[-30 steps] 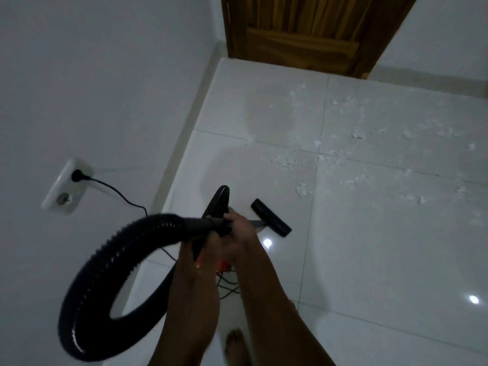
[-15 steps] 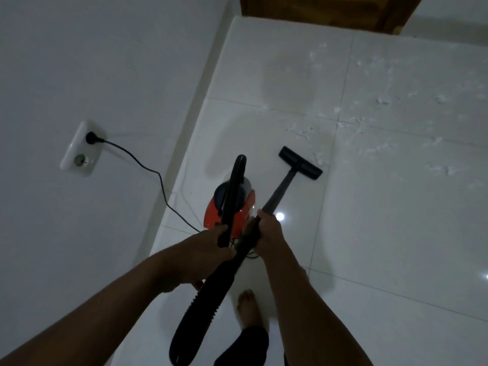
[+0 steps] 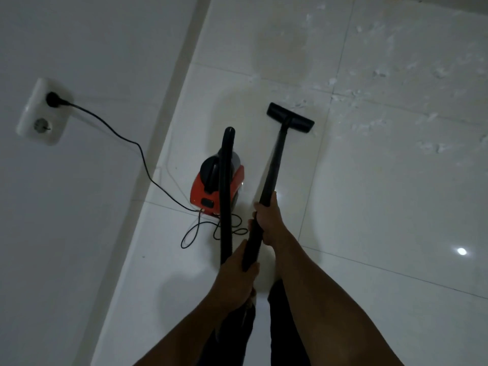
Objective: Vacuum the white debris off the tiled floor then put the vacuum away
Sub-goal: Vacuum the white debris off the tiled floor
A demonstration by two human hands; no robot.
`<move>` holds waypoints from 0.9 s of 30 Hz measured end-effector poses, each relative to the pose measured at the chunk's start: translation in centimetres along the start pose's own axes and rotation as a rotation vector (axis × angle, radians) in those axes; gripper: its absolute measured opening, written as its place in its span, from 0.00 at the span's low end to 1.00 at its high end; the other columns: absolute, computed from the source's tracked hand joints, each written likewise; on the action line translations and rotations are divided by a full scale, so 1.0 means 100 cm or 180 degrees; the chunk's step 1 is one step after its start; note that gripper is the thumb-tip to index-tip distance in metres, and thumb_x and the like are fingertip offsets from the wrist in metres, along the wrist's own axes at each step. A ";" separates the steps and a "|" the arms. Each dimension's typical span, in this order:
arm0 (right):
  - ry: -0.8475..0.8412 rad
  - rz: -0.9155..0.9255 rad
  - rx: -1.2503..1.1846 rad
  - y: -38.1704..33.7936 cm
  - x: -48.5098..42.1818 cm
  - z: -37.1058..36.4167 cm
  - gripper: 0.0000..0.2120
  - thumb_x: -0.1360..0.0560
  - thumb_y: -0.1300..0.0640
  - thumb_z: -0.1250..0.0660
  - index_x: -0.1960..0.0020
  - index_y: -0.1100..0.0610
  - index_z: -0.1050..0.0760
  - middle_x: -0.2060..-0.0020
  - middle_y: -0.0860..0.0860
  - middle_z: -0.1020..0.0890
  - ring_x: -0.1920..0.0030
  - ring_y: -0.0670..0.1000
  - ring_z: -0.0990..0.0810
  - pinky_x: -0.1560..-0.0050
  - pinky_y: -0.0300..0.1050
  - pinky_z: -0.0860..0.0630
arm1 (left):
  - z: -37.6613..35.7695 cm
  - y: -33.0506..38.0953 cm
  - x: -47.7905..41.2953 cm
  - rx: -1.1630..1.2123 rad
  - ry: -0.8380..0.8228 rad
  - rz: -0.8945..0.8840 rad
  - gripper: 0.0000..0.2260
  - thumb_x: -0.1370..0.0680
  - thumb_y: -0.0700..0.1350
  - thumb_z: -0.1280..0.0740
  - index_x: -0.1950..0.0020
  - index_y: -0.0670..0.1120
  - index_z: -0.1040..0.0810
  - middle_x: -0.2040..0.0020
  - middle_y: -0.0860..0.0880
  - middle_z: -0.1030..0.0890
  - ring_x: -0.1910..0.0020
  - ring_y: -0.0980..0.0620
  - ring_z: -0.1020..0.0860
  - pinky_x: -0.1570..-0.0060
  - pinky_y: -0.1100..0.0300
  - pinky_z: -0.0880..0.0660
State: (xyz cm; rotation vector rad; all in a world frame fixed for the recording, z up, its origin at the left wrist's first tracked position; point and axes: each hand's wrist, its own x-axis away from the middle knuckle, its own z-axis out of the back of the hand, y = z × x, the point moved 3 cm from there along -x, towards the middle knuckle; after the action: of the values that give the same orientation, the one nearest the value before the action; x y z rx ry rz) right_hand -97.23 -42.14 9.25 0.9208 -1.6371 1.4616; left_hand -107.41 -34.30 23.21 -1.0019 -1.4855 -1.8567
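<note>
A small red and black vacuum cleaner [image 3: 217, 184] stands on the white tiled floor [image 3: 396, 207] close to the wall. Its black wand [image 3: 276, 165] runs forward to a flat black nozzle [image 3: 290, 118] resting on the floor. My right hand [image 3: 268, 219] grips the wand's lower end. Below it, my left hand [image 3: 237, 276] grips the wand handle, where the black hose [image 3: 226, 186] comes up beside it. White debris [image 3: 375, 83] lies scattered over the tiles beyond and to the right of the nozzle.
A black power cord [image 3: 137, 149] runs from a white wall socket [image 3: 42, 112] on the left wall to the vacuum and coils on the floor behind it. The wall and its skirting bound the left side. Open tiles stretch to the right.
The looped hose has swung down and straightened. The wand now points forward, with the nozzle moved out toward the debris. My view has tilted down and the door has left the frame.
</note>
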 end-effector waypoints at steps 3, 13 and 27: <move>0.0116 0.0085 0.0125 0.011 0.000 0.002 0.27 0.18 0.61 0.40 0.22 0.47 0.42 0.69 0.53 0.29 0.78 0.49 0.30 0.75 0.45 0.27 | -0.009 -0.015 0.000 0.0204 -0.0140 0.0158 0.29 0.20 0.39 0.38 0.24 0.62 0.41 0.59 0.44 0.21 0.68 0.49 0.20 0.68 0.59 0.23; 0.0159 -0.0002 0.0507 -0.009 0.005 -0.005 0.28 0.17 0.58 0.45 0.20 0.43 0.44 0.60 0.55 0.25 0.74 0.50 0.28 0.71 0.45 0.24 | -0.014 -0.005 0.003 0.0553 0.0136 -0.0100 0.27 0.19 0.38 0.39 0.24 0.59 0.40 0.67 0.50 0.23 0.72 0.57 0.24 0.71 0.65 0.28; -0.0122 0.0102 0.1046 -0.085 -0.035 -0.023 0.27 0.18 0.59 0.45 0.20 0.50 0.44 0.66 0.54 0.27 0.74 0.51 0.28 0.71 0.46 0.26 | -0.006 0.040 -0.057 0.0809 0.0284 -0.0450 0.25 0.18 0.39 0.41 0.24 0.59 0.38 0.63 0.44 0.26 0.65 0.47 0.26 0.63 0.55 0.24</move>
State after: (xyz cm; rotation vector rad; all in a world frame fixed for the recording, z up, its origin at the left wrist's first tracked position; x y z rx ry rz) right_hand -87.94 -40.49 10.25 1.1110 -1.4681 1.7795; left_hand -101.08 -36.00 20.71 -0.7019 -1.7237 -1.7266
